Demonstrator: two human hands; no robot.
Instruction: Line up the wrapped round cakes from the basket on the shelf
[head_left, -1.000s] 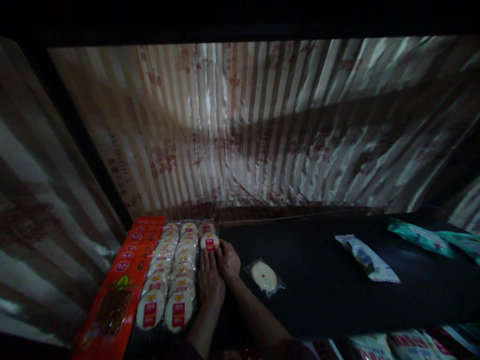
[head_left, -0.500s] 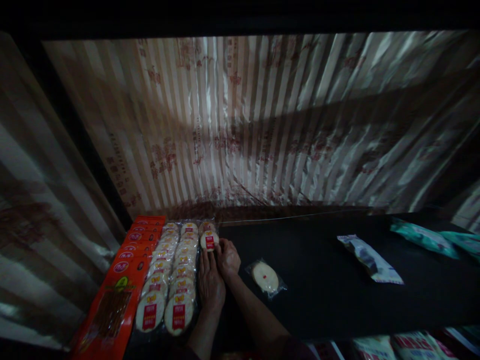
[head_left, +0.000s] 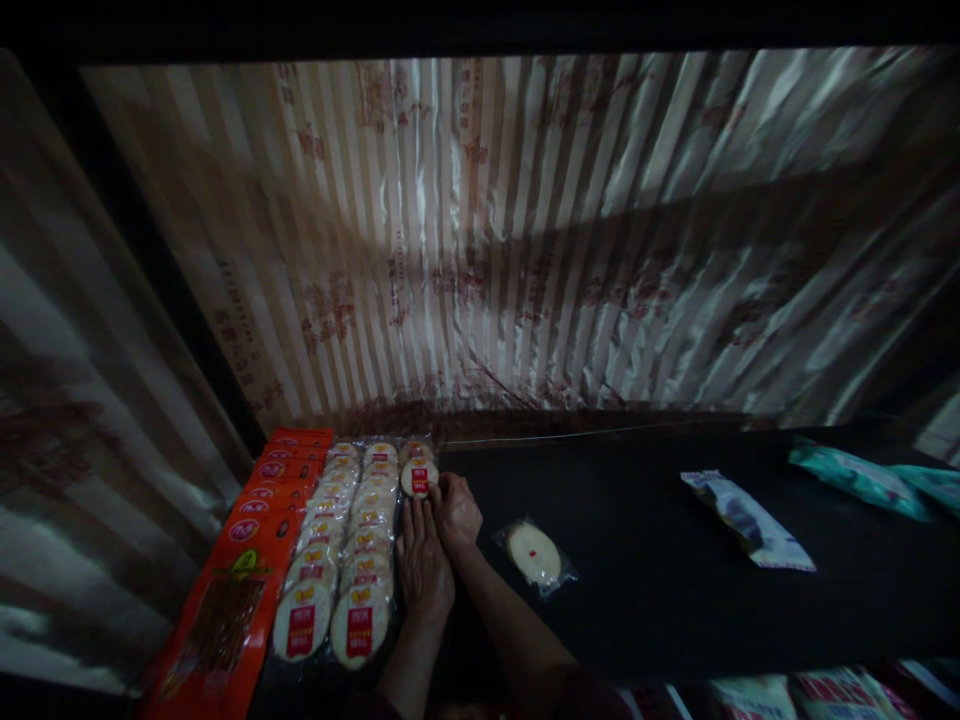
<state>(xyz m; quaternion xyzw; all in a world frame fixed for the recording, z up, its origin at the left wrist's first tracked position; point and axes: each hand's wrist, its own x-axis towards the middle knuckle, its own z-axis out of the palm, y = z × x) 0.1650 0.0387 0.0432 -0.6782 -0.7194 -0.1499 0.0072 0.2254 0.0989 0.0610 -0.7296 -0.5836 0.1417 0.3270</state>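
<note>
Shifted only slightly in viewpoint since the earlier frame; with left hand (head_left: 427,565) flat at near edge of round pack (head_left: 419,477), right hand (head_left: 459,513) curled at its right side, grip impossible to tell; on dark shelf (head_left: 637,590), overlapping another pack (head_left: 414,450), presumably for alignment with neighbouring columns (head_left: 368,518).

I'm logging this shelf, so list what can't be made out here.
All in the head view:
- What lies beneath the left hand and right hand: hidden by the hands.
- Rear cracker, third row: partly covered by the front cracker.
- Orange packs' fine print: too small, dim.
- Rightmost green bag: cut by right edge.
- Lower bags: cut by bottom edge.
</note>
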